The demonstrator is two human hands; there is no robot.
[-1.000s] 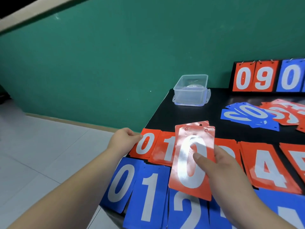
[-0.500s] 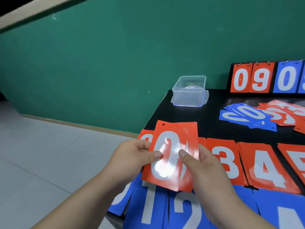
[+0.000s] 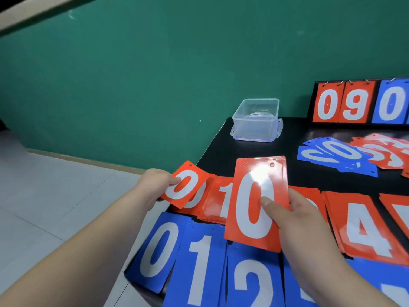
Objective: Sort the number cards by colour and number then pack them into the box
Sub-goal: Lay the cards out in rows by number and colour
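Observation:
My left hand pinches a red 0 card just over the red 0 pile at the table's left edge. My right hand grips a small stack of red 0 cards, held up above the red row. Red piles lie in a row: 1, 4 and one more at the right edge. In front of them lie blue piles 0, 1 and 2. The clear plastic box stands open at the table's far left corner.
A loose heap of blue cards and red cards lies at the right middle of the black table. A scoreboard stand showing 0, 9, 0 stands at the back right. The green wall and tiled floor lie to the left.
Half a second ago both hands held the red 0 stack together. Now my left hand has drawn one card off to the left over the red 0 pile, while my right hand keeps the rest.

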